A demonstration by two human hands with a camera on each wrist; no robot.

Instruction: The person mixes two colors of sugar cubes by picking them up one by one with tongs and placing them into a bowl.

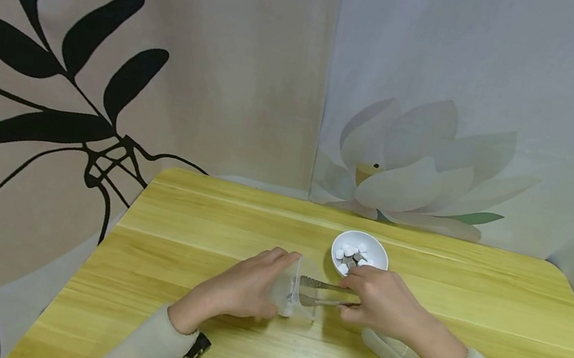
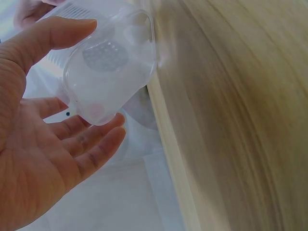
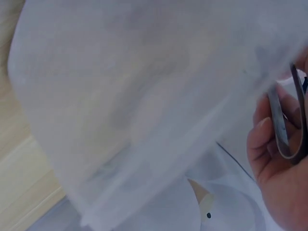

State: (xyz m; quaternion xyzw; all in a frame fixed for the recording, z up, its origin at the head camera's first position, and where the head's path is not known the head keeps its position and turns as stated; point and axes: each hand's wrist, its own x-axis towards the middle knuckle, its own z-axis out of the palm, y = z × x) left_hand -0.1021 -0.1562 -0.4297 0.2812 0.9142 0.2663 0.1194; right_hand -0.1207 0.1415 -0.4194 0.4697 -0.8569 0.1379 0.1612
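My left hand (image 1: 252, 287) grips a clear plastic container (image 2: 103, 91) by its base, thumb on one side and fingertips on the other. The container lies tipped on its side, its mouth facing right. Metal tongs (image 1: 328, 286) are held in my right hand (image 1: 386, 300), and their tips reach inside the container, apart from each other. Low in the container, near the tong tips, shows a small white piece (image 1: 286, 310). Just beyond my right hand stands a white bowl (image 1: 336, 250) holding several white and grey pieces.
Under my right wrist a second translucent plastic piece (image 1: 385, 349), a shallow tub or lid, lies on the wooden table (image 1: 191, 207). A patterned curtain (image 1: 261, 61) hangs behind the table's far edge. In the right wrist view, a blurred translucent sheet-like surface (image 3: 120, 96) covers much of the picture.
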